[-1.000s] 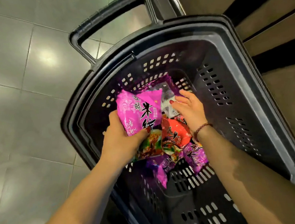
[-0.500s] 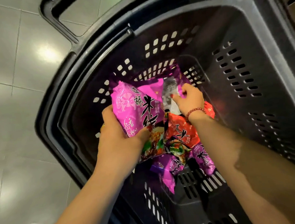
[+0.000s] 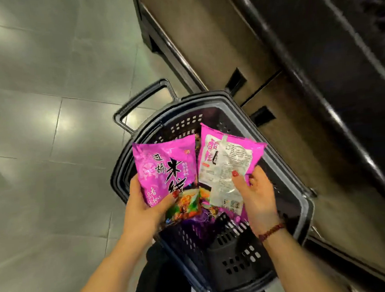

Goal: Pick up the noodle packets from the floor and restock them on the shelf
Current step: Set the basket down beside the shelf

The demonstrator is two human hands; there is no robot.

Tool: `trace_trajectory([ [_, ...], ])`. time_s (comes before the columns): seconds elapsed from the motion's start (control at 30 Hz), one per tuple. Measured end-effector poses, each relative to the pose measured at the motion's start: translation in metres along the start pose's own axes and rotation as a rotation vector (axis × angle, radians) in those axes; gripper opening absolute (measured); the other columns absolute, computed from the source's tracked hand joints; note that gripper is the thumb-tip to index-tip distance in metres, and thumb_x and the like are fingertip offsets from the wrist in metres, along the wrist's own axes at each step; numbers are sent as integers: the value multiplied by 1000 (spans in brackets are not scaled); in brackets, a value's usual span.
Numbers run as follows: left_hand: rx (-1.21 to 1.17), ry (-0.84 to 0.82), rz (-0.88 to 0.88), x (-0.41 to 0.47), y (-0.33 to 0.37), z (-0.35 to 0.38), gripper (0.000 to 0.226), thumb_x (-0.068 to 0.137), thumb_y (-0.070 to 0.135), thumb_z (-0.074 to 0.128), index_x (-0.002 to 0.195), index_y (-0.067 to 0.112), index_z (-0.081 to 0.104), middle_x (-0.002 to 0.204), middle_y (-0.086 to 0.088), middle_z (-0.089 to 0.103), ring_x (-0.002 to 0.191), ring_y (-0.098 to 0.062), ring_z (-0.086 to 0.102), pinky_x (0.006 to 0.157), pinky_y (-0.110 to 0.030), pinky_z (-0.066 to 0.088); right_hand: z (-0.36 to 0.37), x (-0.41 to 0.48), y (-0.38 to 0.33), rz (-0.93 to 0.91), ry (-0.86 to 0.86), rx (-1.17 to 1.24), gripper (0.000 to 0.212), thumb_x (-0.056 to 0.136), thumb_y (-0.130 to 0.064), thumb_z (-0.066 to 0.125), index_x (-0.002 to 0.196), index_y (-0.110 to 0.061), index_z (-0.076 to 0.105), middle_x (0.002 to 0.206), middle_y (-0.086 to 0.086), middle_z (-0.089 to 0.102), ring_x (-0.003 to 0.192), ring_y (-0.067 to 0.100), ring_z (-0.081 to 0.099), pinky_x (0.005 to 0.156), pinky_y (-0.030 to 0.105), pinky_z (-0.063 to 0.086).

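Observation:
My left hand (image 3: 145,207) grips a pink noodle packet (image 3: 163,169) by its lower edge, printed front facing me. My right hand (image 3: 256,193) holds a second pink noodle packet (image 3: 225,161) with its white back label up. Both packets hang side by side above the black plastic basket (image 3: 292,198) on the floor. More purple packets (image 3: 202,218) lie in the basket below, mostly hidden by the two held ones.
The basket's pull handle (image 3: 137,104) sticks out at the far side over the grey tiled floor (image 3: 38,158). The shelf unit's beige base panel (image 3: 224,39) and a dark shelf edge (image 3: 319,78) run diagonally along the right.
My right hand took hold of a second packet and both hands rose out of the basket. The view pulled back and up, bringing the shelf base into sight.

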State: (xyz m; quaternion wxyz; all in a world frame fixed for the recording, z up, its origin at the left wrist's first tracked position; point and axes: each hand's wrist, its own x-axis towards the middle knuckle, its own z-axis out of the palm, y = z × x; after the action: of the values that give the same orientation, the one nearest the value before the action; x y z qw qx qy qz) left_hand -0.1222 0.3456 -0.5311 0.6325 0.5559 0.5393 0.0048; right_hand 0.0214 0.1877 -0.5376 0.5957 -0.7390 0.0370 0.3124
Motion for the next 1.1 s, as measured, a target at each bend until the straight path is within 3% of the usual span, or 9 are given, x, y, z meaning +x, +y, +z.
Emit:
trace_trajectory([
  [0.17,38,-76,69,-81,81,-35,76,58,30,88,121,36,46,104,14,65,92,-4,65,82,-29,53,3,-79,-84,-59,-4,-122,18,88,-9,69,90,-4,52,96,22,61,88,38,59,81,53,50],
  [0.23,28,-95,109,-109,109,-45,84,48,44,82,124,36,46,104,14,67,94,-8,66,83,-34,53,4,-106,-118,-114,-7,-127,24,86,-10,72,100,-14,54,102,12,62,97,26,60,89,42,52],
  [0.37,5,-154,226,-158,154,-54,68,75,15,83,125,34,41,109,8,65,94,-10,63,73,-28,48,2,-157,-183,-139,-40,-129,57,76,-54,71,126,-33,54,127,-1,60,119,11,56,102,34,46],
  [0.5,-44,-257,299,-190,192,-54,76,57,36,87,120,42,45,112,4,67,97,-18,67,85,-40,53,-24,-191,-231,-38,-109,12,69,58,-82,65,109,-35,72,106,17,71,91,24,68,76,30,52],
  [0.6,-138,-369,325,-205,214,-45,89,37,42,85,119,36,50,116,0,68,104,-24,66,94,-50,51,-52,-204,-248,-167,-45,1,41,71,-53,64,109,-39,72,127,5,65,114,17,60,109,49,39],
  [0.77,-189,-557,375,-221,246,-10,91,27,34,87,113,26,58,112,-2,71,100,-20,67,84,-36,54,-99,-230,-284,-370,85,-84,55,72,-50,71,123,-32,58,119,-5,64,112,7,60,102,39,46],
  [0.9,-200,-718,413,-230,280,21,106,23,35,95,122,22,58,115,-9,71,109,-33,65,94,-50,52,-143,-229,-307,-356,-31,-43,83,63,-62,78,136,-51,40,130,-14,52,111,-3,56,101,29,46],
  [1.0,-184,-794,463,-239,310,45,114,24,45,97,127,25,54,119,-6,70,108,-29,67,92,-48,54,-174,-221,-327,-394,-39,-21,74,72,-42,76,137,-50,42,99,-12,57,85,2,44,99,25,46],
  [1.1,-146,-807,560,-247,343,74,132,25,54,96,142,32,40,128,6,65,112,-17,65,93,-39,54,-205,-211,-355,-449,-27,-31,74,73,-37,77,138,-43,42,125,-23,59,103,5,48,104,24,44],
])
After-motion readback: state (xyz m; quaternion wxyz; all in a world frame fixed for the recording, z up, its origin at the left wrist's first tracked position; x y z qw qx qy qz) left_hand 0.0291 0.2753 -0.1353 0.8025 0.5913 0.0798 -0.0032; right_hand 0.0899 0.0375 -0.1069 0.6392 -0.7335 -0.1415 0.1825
